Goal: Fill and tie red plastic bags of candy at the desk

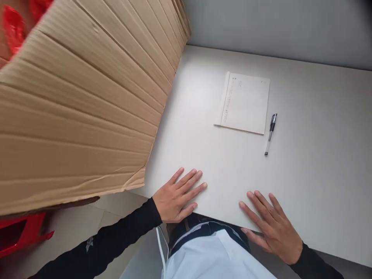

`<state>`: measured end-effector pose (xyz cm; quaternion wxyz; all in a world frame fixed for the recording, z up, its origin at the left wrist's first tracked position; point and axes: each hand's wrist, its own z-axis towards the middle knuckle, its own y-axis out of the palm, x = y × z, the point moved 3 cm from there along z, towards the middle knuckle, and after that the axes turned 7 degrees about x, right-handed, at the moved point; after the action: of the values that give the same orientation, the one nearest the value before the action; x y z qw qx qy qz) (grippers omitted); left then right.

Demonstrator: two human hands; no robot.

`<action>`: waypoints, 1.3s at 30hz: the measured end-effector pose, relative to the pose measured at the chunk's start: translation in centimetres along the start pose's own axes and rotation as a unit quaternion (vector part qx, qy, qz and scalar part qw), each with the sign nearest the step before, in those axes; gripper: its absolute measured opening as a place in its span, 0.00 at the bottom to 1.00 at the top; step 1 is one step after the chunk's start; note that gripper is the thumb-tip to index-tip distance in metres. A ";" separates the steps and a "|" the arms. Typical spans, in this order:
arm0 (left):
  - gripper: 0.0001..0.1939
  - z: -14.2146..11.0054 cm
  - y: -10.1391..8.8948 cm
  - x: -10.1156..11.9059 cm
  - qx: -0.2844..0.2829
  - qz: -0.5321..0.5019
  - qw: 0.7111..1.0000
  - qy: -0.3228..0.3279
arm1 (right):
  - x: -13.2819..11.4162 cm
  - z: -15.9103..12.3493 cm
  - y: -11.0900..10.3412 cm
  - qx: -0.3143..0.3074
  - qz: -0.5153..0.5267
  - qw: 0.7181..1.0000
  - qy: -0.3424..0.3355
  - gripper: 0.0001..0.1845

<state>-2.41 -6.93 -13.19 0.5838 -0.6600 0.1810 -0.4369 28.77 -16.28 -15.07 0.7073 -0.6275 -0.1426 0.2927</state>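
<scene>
Both my hands lie flat near the front edge of a white table [215, 162]. My left hand [178, 197] rests palm down with its fingers spread, close to the corner of a cardboard sheet. My right hand [269, 226] is also palm down, fingers apart, its thumb at the table's edge. Neither hand holds anything. Farther back lies a thin white notebook [247, 104] with small print down its left side. A capped gel pen [271, 133] with a clear barrel and black cap lies just right of the notebook, apart from it.
A large creased cardboard sheet [95, 100] stands along the table's left side. A grey wall [276, 31] rises behind the table. Red plastic-looking things [14, 29] show at top left, and a red stool-like frame [27, 234] at lower left. A white cable [160, 248] hangs beside my body.
</scene>
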 end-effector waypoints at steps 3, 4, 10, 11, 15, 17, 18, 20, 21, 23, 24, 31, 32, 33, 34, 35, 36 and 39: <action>0.33 0.6 0.0 -0.2 0.049 -0.030 0.998 0.004 | 0.3 0.6 0.0 -0.016 0.001 1.000 0.009 0.38; 0.34 0.7 0.1 -0.6 0.064 -0.036 0.997 -0.001 | 0.4 0.7 0.1 -0.022 0.009 1.000 0.008 0.37; 0.27 1.3 1.4 -3.2 0.121 -0.126 0.984 0.017 | 1.9 -0.8 2.5 -0.101 0.027 0.993 0.056 0.33; 0.27 1.3 1.4 -3.3 0.124 -0.144 0.982 0.012 | 2.0 -1.1 2.7 -0.117 0.031 0.990 0.065 0.32; 0.28 1.5 0.8 -3.1 0.113 -0.177 0.977 -0.029 | 1.7 -1.9 2.8 -0.168 0.052 0.981 0.082 0.28; 0.29 1.6 0.3 -3.0 0.100 -0.182 0.978 -0.038 | 1.6 -2.0 2.5 -0.182 0.060 0.978 0.086 0.28; 0.30 1.5 0.1 -3.0 0.093 -0.186 0.977 -0.038 | 1.6 -2.0 2.3 -0.185 0.062 0.977 0.088 0.29; 0.32 1.4 -0.2 -3.0 0.073 -0.194 0.977 -0.038 | 1.5 -2.0 1.8 -0.184 0.066 0.976 0.092 0.28; 0.33 1.3 -0.3 -3.0 0.062 -0.198 0.977 -0.041 | 1.4 -2.0 1.6 -0.178 0.069 0.977 0.091 0.28; 0.33 1.1 -0.5 -3.1 0.042 -0.208 0.976 -0.054 | 1.3 -2.2 1.3 -0.168 0.077 0.979 0.088 0.27; 0.33 1.0 -0.6 -3.0 0.032 -0.216 0.974 -0.061 | 1.2 -2.3 1.2 -0.163 0.081 0.979 0.089 0.27; 0.28 0.1 -3.0 -2.0 -0.019 -0.295 0.949 -0.111 | 0.7 -3.4 1.4 -0.146 0.110 0.975 0.123 0.31; 0.26 -0.2 -3.7 -2.0 -0.031 -0.307 0.944 -0.121 | 0.7 -3.5 1.5 -0.141 0.114 0.975 0.128 0.31; 0.24 -0.6 -4.4 -2.1 -0.049 -0.318 0.938 -0.131 | 0.6 -3.4 1.6 -0.136 0.120 0.974 0.133 0.32; 0.21 -1.0 -5.1 -2.3 -0.070 -0.329 0.931 -0.141 | 0.6 -3.3 1.6 -0.132 0.125 0.974 0.137 0.33; 0.17 -1.5 -5.8 -2.6 -0.093 -0.336 0.925 -0.154 | 0.5 -3.1 1.5 -0.128 0.131 0.973 0.142 0.33; 0.13 -2.1 -6.4 -3.0 -0.115 -0.339 0.918 -0.170 | 0.4 -2.9 1.3 -0.126 0.136 0.972 0.147 0.33; 0.07 -4.4 -8.3 -4.2 -0.167 -0.338 0.900 -0.220 | -0.2 -1.7 0.4 -0.129 0.148 0.966 0.170 0.32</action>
<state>-10.47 -4.34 -7.31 0.3073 -0.8487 -0.1153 -0.4147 29.51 -17.78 -15.72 0.5833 -0.7678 0.0375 0.2624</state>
